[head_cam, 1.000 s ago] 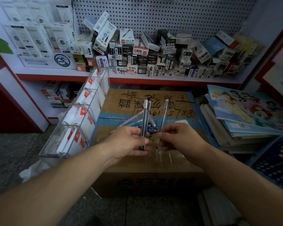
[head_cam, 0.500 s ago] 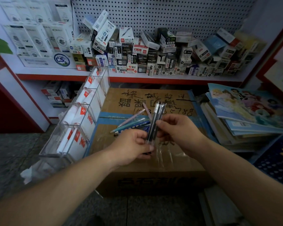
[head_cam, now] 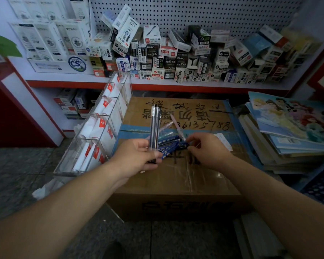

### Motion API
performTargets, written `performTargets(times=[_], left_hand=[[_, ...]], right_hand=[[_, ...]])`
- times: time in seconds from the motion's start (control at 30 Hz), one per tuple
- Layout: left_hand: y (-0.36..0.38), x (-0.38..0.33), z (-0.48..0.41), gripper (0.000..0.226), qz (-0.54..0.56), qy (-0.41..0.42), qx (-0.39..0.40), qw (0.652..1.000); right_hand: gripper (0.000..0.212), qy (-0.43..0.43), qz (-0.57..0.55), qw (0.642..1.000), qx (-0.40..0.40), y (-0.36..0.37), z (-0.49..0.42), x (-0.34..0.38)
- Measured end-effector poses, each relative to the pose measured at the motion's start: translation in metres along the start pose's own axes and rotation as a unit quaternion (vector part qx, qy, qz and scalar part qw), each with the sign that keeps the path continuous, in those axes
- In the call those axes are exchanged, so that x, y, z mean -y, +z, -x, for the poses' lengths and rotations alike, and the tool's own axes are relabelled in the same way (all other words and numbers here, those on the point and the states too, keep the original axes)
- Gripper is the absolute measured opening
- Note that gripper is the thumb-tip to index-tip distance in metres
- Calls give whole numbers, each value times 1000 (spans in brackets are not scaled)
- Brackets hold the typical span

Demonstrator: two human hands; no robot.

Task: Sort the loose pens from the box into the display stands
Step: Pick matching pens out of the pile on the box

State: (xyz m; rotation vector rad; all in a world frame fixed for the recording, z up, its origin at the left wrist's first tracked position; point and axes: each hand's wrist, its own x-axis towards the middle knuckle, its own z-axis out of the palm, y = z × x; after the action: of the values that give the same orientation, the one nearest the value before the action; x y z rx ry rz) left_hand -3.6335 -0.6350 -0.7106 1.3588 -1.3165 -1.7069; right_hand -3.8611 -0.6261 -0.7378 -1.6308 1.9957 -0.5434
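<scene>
My left hand (head_cam: 138, 157) grips a small bundle of dark pens (head_cam: 154, 126) that stands upright above the cardboard carton (head_cam: 176, 176). Just right of it, several loose blue and pink pens (head_cam: 169, 142) lie in a heap on the carton's top. My right hand (head_cam: 209, 151) hovers over the right end of that heap with curled fingers, fingertips at the pen ends; whether it pinches one I cannot tell. A clear acrylic display stand (head_cam: 108, 115) with several compartments holding white packets leans against the carton's left side.
A red-edged shelf (head_cam: 157, 85) behind the carton carries many small pen boxes under a pegboard. A stack of colourful books (head_cam: 292, 131) lies right of the carton. Grey stone floor (head_cam: 22, 174) spreads to the left and front.
My right hand let go of the pen it brought to the bundle and dropped to the loose pens. My left hand shifted left and turned the bundle upright.
</scene>
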Motion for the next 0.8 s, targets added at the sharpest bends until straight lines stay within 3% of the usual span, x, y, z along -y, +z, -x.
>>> performTargets(times=[0.43, 0.57, 0.8], left_hand=[[-2, 5, -3, 28, 10, -24, 6, 1000], [0, 13, -4, 29, 10, -42, 13, 999], [8, 20, -10, 23, -10, -47, 6, 999]], right_hand=[[21, -48, 147, 988, 30, 7, -8, -1], [7, -33, 136, 989, 54, 1, -9, -7], [10, -20, 96, 994, 58, -12, 3, -25]])
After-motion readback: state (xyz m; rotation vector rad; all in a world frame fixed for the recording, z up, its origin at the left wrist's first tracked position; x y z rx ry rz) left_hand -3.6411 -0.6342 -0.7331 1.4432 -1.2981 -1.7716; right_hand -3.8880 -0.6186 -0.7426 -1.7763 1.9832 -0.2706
